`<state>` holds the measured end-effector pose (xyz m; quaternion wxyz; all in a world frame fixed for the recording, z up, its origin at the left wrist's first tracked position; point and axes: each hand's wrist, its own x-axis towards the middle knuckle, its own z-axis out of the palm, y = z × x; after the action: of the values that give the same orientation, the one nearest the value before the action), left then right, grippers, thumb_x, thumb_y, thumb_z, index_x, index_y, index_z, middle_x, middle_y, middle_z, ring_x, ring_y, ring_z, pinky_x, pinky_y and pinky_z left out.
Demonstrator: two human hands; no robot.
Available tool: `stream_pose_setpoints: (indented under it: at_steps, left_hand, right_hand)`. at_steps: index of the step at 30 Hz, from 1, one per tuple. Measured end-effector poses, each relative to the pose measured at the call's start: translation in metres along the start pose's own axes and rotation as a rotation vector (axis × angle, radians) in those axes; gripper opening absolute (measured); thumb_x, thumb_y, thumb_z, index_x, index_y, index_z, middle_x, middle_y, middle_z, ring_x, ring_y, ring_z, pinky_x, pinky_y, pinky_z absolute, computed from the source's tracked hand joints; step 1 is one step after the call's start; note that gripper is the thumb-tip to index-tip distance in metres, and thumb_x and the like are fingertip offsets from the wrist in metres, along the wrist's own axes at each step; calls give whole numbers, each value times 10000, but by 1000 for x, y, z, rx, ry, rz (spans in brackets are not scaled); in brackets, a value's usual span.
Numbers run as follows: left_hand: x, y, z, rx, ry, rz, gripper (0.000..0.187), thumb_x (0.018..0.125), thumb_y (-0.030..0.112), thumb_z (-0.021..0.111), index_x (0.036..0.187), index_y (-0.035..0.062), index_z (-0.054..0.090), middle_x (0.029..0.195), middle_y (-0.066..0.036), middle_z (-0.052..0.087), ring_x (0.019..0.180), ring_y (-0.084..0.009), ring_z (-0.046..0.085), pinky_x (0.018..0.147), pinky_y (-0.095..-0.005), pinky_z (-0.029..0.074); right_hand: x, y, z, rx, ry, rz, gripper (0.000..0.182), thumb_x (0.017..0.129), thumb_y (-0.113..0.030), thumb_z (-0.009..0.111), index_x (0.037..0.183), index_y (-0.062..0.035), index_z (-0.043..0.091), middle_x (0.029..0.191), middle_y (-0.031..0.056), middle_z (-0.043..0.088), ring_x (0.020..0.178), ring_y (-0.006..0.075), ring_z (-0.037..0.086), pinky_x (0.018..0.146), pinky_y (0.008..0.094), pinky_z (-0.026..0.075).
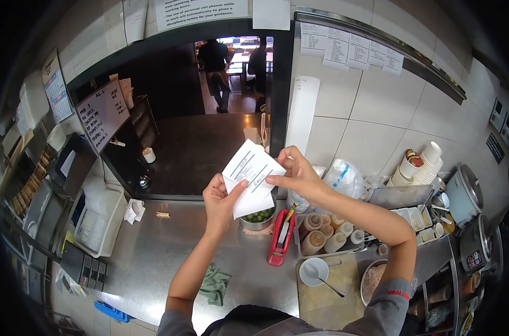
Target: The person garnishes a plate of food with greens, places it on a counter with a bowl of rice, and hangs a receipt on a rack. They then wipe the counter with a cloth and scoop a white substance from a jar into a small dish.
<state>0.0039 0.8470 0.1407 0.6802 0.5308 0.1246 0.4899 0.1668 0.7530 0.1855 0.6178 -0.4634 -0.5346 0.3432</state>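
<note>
A printed paper order slip (249,162) is held up above the steel counter, in front of the pass-through window. My left hand (222,197) pinches its lower left side, thumb on the printed face. At the right edge, my right hand (300,175) grips the same slip between thumb and fingers. Below the paper, partly covered by it, stands a metal bowl of small green round fruit (258,217). A red tape dispenser (280,238) sits just right of that bowl, with a pen-like stick leaning at its upper end.
Squeeze bottles (313,242) fill a bin to the right. A white bowl with a spoon (314,271) rests on a cutting board (338,297). A green cloth (214,284) and crumpled paper (134,211) lie leftward, near a white basket (113,218). Two people stand beyond the window.
</note>
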Motion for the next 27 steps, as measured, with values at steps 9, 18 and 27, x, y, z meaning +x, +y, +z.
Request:
stream_pose_setpoints:
  at_steps: [9,18,27]
  left_hand:
    - [-12,-21,-50,299,-33,-15,271,766,7,683,700,74,428,667,19,522,614,-26,483,517,-178,382]
    - [-54,-32,-113,361,17,-138,192,770,7,672,800,46,487,697,2,559,606,-27,493,540,-176,386]
    - [-123,-11,-181,523,117,-58,184,721,-84,610,836,46,548,956,-52,546,858,-114,532,756,-229,416]
  right_hand:
    - [54,-72,-150,-463,640,-677,48,828,-1,568,824,-19,612,755,5,577,695,66,508,615,228,435]
    - [64,-134,-375,-559,1570,-412,348,681,60,476,946,-40,679,972,163,651,928,273,616,823,319,456]
    - [76,-172,-304,-895,1575,-237,741,730,-84,558,1391,-276,284,1462,223,3,1340,418,70,1036,577,116]
